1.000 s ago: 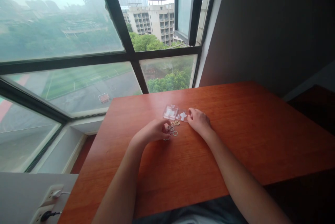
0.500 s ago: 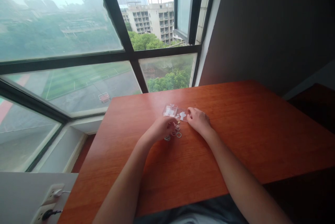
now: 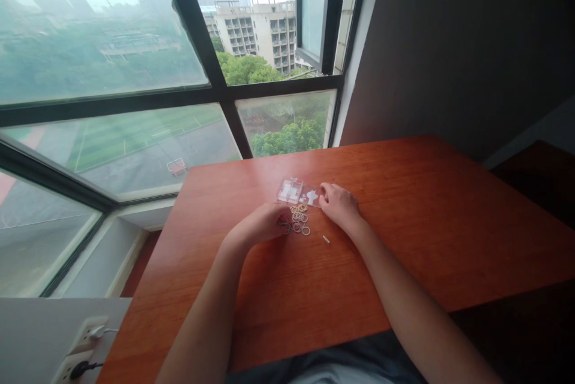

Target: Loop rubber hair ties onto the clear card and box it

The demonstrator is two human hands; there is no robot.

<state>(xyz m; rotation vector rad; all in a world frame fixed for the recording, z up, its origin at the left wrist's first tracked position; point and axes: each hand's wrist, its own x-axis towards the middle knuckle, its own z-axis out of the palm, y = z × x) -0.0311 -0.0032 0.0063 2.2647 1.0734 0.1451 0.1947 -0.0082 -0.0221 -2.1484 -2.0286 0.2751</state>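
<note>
Rings [image 3: 297, 217] lie in front of the clear box [image 3: 290, 190]. The left hand [image 3: 269, 221] bends beside them, the right hand [image 3: 340, 202] right of the box; whether either grips, I cannot tell.

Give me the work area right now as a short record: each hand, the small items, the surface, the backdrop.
Left hand: fingers bent down at the left of the rings; grip hidden
Right hand: fingers curled, at the right edge of the clear panel; contact unclear
Rings: small, clustered, some yellowish
Clear case: beyond the rings, left of the panel
Pale sliver: alone, right of the rings
Table: reddish-brown
Window: beyond the table
</note>
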